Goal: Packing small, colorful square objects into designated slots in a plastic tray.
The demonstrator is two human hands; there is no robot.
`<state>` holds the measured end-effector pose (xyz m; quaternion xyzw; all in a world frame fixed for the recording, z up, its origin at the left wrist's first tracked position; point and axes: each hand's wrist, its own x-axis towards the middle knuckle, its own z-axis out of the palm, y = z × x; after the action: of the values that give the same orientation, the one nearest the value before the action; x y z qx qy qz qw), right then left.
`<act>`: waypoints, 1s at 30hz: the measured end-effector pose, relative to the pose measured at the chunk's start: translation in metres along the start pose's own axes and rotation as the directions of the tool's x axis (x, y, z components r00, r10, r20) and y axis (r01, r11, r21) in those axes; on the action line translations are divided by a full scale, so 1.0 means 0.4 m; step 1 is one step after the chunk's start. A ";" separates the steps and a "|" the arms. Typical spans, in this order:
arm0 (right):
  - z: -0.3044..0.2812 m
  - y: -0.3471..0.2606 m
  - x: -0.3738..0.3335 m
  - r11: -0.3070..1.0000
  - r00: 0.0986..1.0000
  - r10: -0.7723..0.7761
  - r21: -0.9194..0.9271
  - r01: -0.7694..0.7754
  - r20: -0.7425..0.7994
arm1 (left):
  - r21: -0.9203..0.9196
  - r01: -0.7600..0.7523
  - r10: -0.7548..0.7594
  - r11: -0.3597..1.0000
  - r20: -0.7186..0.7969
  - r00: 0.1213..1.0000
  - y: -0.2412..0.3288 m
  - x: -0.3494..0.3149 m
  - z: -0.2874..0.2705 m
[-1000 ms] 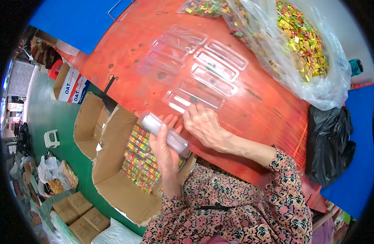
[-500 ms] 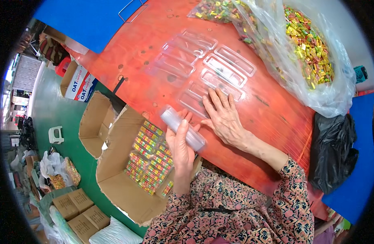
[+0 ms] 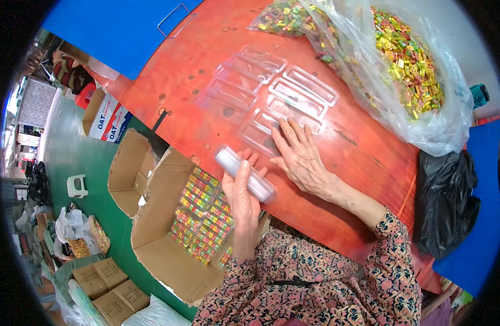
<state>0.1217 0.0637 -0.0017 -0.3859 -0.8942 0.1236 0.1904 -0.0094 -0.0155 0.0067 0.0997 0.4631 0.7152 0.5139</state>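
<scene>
My left hand (image 3: 241,195) grips a stack of clear plastic trays (image 3: 229,159), narrow and nested together, over the near edge of the red table (image 3: 358,185). Several clear rectangular trays (image 3: 297,98) lie flat in two slanting rows on the tabletop. With fingers extended, my right hand (image 3: 300,161) rests on the near end of these rows, its fingertips touching a tray. Nothing shows in its grasp, and it partly covers the nearest trays.
An open clear bag (image 3: 413,70) of small colourful wrapped pieces stands at the far right, a black plastic bag (image 3: 444,204) below it. On the left, an open cardboard box (image 3: 168,255) holds filled trays (image 3: 202,217). A metal wire handle (image 3: 176,20) lies at the far edge.
The view has shifted slightly. My right hand stays at the near trays, and my left hand keeps the stack in nearly the same place.
</scene>
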 end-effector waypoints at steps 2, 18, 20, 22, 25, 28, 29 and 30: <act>-0.021 0.010 0.013 1.000 1.000 0.021 -0.019 -0.021 -0.016 | -0.003 -0.008 0.008 1.000 -0.013 1.000 0.002 0.000 -0.009; -0.013 0.163 0.068 0.964 0.976 0.218 -0.151 -0.217 -0.014 | 0.037 -0.042 0.045 0.998 -0.079 0.996 -0.015 0.009 0.007; -0.016 0.157 0.064 0.963 0.971 0.238 -0.124 -0.240 -0.027 | 0.039 -0.041 0.044 0.998 -0.073 0.996 -0.016 0.008 0.010; -0.019 0.143 0.054 0.970 0.980 0.195 -0.141 -0.200 -0.044 | 0.041 -0.046 0.048 0.998 -0.061 0.997 -0.018 0.006 0.009; -0.015 0.113 0.029 0.980 0.992 0.120 -0.154 -0.123 -0.029 | 0.043 -0.044 0.047 0.998 -0.064 0.997 -0.016 -0.002 0.014; 0.000 0.105 0.015 0.985 0.996 0.083 -0.148 -0.084 -0.012 | 0.016 -0.008 0.009 1.000 -0.038 0.999 -0.018 -0.010 0.019; 0.000 0.111 0.015 0.985 0.995 0.094 -0.144 -0.095 -0.017 | 0.015 -0.005 0.005 1.000 -0.033 0.999 -0.021 -0.014 0.023; -0.004 0.109 0.019 0.985 0.995 0.101 -0.137 -0.103 -0.021 | 0.010 -0.004 0.005 1.000 -0.035 0.999 -0.023 -0.016 0.024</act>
<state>0.1456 0.0987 -0.0143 -0.4443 -0.8783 0.0684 0.1627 0.0055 -0.0153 0.0069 0.0909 0.4754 0.7156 0.5037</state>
